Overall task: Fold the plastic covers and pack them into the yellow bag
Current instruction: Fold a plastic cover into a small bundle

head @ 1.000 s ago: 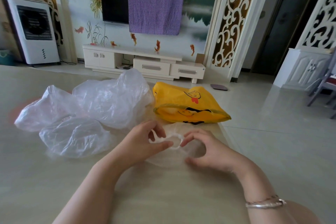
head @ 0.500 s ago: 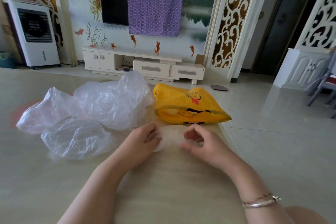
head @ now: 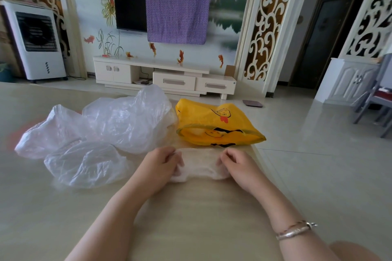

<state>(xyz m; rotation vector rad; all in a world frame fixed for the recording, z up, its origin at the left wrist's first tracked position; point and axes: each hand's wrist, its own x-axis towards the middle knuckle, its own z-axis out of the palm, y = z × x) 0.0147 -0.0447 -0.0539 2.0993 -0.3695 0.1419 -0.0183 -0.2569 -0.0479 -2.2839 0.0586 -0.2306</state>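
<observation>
Several crumpled clear plastic covers (head: 95, 133) lie heaped on the left part of the beige table (head: 191, 218), the nearest one (head: 84, 163) puffed up just left of the person's left forearm. The left hand (head: 161, 164) has its fingers curled, pinching the left end of a thin, pale cover (head: 200, 163) that lies flat on the table, stretched sideways between both hands. The right hand (head: 237, 165) grips the cover's right end in the same way, fingers bent down over the plastic. A bracelet (head: 294, 231) circles the right wrist. Just beyond the stretched cover, toward the far right edge of the table, the yellow bag (head: 216, 125) lies on its side with its mouth facing the hands, touching the heap on its left. Far off, a white TV cabinet (head: 165, 76) stands under a screen half draped with a purple cloth (head: 177, 8).
</observation>
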